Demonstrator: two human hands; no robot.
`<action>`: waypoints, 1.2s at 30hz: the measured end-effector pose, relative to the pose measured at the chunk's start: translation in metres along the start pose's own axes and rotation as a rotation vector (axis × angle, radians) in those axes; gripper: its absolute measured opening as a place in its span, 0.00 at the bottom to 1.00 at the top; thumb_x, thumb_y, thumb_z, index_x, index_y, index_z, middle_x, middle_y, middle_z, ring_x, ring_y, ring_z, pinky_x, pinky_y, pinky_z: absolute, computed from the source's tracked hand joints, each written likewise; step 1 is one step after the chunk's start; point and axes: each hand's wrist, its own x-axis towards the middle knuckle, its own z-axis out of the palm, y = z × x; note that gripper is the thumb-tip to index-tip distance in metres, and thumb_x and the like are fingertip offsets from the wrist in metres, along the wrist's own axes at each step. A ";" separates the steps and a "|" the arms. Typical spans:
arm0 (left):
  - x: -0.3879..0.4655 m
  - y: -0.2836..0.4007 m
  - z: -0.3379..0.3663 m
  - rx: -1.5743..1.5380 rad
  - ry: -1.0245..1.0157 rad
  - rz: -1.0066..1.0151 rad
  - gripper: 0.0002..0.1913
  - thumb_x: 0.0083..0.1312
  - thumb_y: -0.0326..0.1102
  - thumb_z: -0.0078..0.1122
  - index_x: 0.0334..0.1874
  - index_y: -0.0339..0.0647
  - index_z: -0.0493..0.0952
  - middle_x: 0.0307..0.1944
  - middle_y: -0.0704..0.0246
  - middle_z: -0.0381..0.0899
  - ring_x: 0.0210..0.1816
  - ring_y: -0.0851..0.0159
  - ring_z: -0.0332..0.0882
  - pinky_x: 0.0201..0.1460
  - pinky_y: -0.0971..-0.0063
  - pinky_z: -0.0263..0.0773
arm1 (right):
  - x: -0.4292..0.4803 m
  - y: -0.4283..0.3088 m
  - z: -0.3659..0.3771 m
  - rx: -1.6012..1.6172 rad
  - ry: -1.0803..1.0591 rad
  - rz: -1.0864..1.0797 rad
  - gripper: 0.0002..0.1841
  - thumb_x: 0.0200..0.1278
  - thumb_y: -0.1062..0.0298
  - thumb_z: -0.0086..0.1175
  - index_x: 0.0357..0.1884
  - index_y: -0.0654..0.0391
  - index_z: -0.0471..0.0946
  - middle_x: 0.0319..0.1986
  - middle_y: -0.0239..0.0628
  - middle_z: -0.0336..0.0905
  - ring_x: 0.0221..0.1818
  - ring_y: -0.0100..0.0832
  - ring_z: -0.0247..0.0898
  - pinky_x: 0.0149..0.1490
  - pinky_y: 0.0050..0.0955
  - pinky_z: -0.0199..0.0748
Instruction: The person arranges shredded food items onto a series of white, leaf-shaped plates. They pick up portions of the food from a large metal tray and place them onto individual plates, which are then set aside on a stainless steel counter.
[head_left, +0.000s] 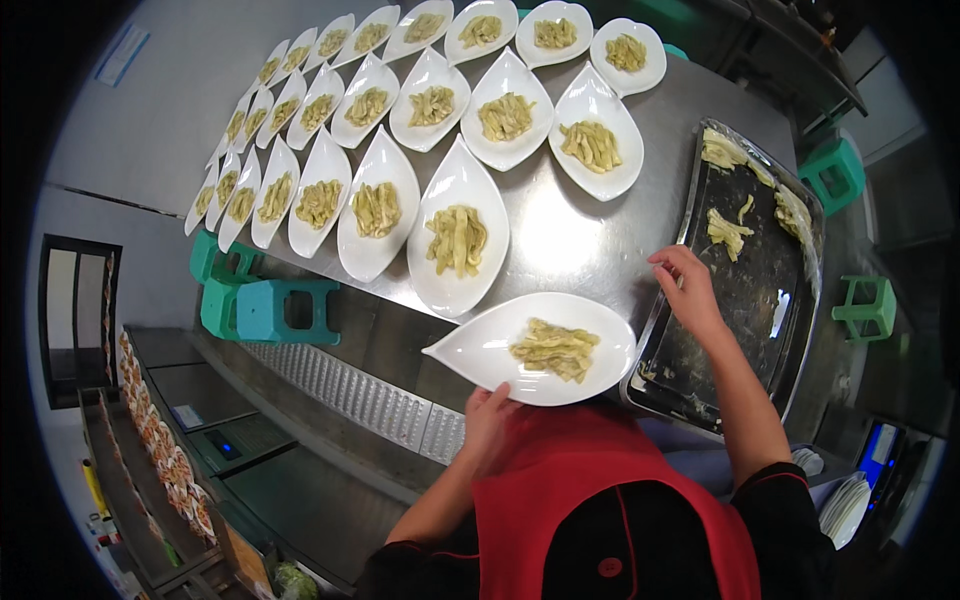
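My left hand (487, 420) grips the near rim of a white leaf-shaped plate (480, 337), its thumb on the edge and its fingers hidden below. A bundle of pale green-yellow cooked vegetable strips (556, 350), perhaps eggplant, lies on that plate. My right hand (684, 285) hovers by the left rim of a dark metal tray (739, 315), fingers curled with the thumb and forefinger close together; whether anything small is between them I cannot tell. Inside the tray lie a small heap of the same strips (726, 234) and more strips along its far and right sides, partly under clear film.
Rows of similar plates (459, 289) bearing strips cover the left and far parts of the steel table (555, 247). Teal plastic stools (289, 311) stand at the left, green ones (834, 174) at the right. Stacked white plates (846, 510) are at lower right.
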 end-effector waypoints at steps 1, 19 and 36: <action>-0.006 0.008 -0.003 0.043 0.015 0.034 0.12 0.68 0.28 0.50 0.53 0.35 0.71 0.46 0.63 0.79 0.44 0.66 0.79 0.46 0.73 0.77 | -0.001 0.001 -0.001 0.003 0.004 -0.006 0.07 0.59 0.77 0.52 0.39 0.60 0.76 0.34 0.38 0.73 0.33 0.30 0.72 0.38 0.25 0.71; 0.111 0.085 0.067 1.117 -0.148 0.563 0.14 0.67 0.39 0.49 0.35 0.31 0.75 0.29 0.59 0.78 0.32 0.59 0.75 0.37 0.67 0.68 | -0.040 0.019 -0.022 0.055 0.097 0.056 0.06 0.59 0.77 0.53 0.39 0.63 0.76 0.35 0.38 0.73 0.33 0.31 0.71 0.39 0.25 0.70; 0.151 0.061 0.111 1.341 0.087 0.700 0.10 0.64 0.37 0.54 0.38 0.36 0.75 0.32 0.54 0.79 0.37 0.47 0.77 0.41 0.58 0.70 | -0.058 -0.017 0.018 -0.017 -0.103 -0.057 0.13 0.52 0.77 0.57 0.42 0.58 0.76 0.40 0.42 0.74 0.44 0.45 0.72 0.49 0.35 0.71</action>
